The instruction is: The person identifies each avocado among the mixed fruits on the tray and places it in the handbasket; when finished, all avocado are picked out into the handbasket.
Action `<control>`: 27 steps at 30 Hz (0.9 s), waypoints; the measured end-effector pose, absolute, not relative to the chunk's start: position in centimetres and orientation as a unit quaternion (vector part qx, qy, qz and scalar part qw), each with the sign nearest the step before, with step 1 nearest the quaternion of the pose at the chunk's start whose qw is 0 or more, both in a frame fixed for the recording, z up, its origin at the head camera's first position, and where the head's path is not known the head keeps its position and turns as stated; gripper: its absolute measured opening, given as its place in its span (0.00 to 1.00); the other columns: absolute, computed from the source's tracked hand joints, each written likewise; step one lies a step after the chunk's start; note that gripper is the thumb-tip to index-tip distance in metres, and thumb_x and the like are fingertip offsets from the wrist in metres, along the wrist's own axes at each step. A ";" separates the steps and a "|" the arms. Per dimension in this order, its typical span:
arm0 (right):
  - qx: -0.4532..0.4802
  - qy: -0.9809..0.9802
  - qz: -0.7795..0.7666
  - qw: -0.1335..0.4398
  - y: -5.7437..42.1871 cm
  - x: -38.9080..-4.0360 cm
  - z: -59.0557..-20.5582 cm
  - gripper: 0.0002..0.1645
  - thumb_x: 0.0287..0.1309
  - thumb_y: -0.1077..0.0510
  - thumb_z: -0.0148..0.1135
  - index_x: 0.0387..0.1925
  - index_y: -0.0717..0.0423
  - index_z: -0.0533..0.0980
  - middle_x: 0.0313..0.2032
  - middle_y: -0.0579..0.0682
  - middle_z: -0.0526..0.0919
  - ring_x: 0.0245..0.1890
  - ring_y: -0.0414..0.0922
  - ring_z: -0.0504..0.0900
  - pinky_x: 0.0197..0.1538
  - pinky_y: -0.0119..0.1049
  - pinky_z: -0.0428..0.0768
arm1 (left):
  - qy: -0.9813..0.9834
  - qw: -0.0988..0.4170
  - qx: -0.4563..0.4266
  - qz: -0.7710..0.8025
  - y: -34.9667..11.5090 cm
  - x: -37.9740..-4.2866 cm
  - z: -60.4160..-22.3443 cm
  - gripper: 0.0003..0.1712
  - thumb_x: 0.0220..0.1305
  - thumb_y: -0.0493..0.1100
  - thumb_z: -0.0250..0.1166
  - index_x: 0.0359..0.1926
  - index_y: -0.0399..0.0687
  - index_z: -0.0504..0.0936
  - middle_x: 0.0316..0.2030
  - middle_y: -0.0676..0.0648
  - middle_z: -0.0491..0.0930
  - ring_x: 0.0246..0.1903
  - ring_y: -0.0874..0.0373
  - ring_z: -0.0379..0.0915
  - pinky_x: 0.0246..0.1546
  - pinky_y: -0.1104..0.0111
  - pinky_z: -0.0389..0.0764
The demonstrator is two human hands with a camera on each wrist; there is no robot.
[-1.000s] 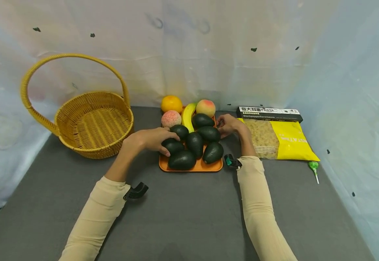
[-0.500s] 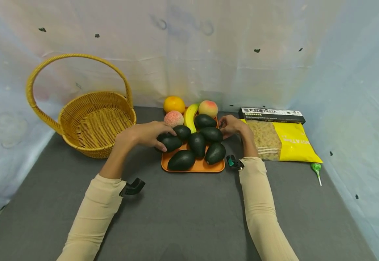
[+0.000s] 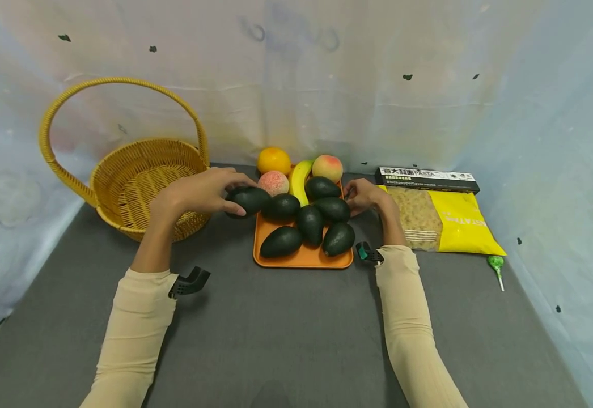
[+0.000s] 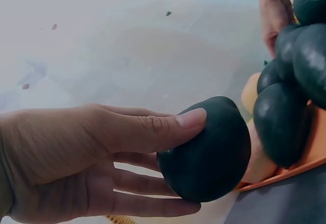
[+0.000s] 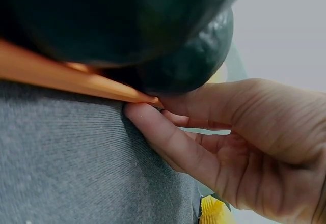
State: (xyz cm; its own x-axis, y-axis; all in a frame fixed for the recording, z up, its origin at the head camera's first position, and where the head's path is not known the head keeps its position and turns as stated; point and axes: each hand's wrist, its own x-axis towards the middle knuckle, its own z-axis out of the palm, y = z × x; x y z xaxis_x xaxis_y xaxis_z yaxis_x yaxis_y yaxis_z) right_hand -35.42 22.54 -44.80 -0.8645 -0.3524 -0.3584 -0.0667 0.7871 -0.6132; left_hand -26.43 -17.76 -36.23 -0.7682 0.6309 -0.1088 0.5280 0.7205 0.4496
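My left hand (image 3: 199,191) grips a dark green avocado (image 3: 252,200) off the left side of the orange tray (image 3: 301,260). In the left wrist view the thumb lies over this avocado (image 4: 216,155) and the fingers are behind it. Several more avocados (image 3: 281,242) lie on the tray beside a banana (image 3: 300,180). At the tray's right side, my right hand (image 3: 364,196) pinches the rim. The right wrist view shows the tray's rim (image 5: 84,83) between thumb and finger, under overhanging avocados (image 5: 178,63).
A yellow wicker basket (image 3: 100,207) with a tall handle stands at left. An orange (image 3: 274,160) and two peaches (image 3: 327,168) sit at the tray's back. Right lie a black pasta box (image 3: 429,180), a yellow pasta bag (image 3: 462,224) and a green lollipop (image 3: 496,263).
My left hand has lifted an avocado off the tray and carried it left, towards the basket. My right hand has stayed at the tray's right rim.
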 end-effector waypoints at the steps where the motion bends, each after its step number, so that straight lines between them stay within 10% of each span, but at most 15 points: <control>1: -0.112 0.915 -0.308 0.235 22.6 -35.4 -44.8 0.21 0.67 0.64 0.65 0.57 0.68 0.72 0.46 0.64 0.83 0.37 0.50 0.87 0.43 0.42 0.89 | 0.919 0.122 0.313 0.204 -17.9 -26.5 -36.1 0.33 0.67 0.48 0.74 0.71 0.52 0.77 0.59 0.41 0.79 0.53 0.47 0.76 0.56 0.50 0.79; 16: -0.108 0.904 -0.335 0.241 22.4 -35.7 -45.3 0.20 0.66 0.63 0.66 0.55 0.66 0.72 0.43 0.60 0.82 0.31 0.43 0.86 0.40 0.39 0.90 | 0.942 -0.036 0.215 0.254 -22.8 -27.2 -34.1 0.37 0.64 0.53 0.76 0.69 0.44 0.78 0.57 0.34 0.83 0.54 0.38 0.81 0.56 0.43 0.80; 27: -0.092 0.900 -0.348 0.245 22.8 -35.7 -45.2 0.19 0.67 0.65 0.65 0.56 0.65 0.72 0.42 0.59 0.82 0.30 0.42 0.86 0.40 0.39 0.90 | 0.955 -0.051 0.106 0.272 -28.6 -27.8 -35.0 0.40 0.63 0.54 0.76 0.68 0.37 0.75 0.61 0.27 0.73 0.57 0.27 0.71 0.55 0.33 0.72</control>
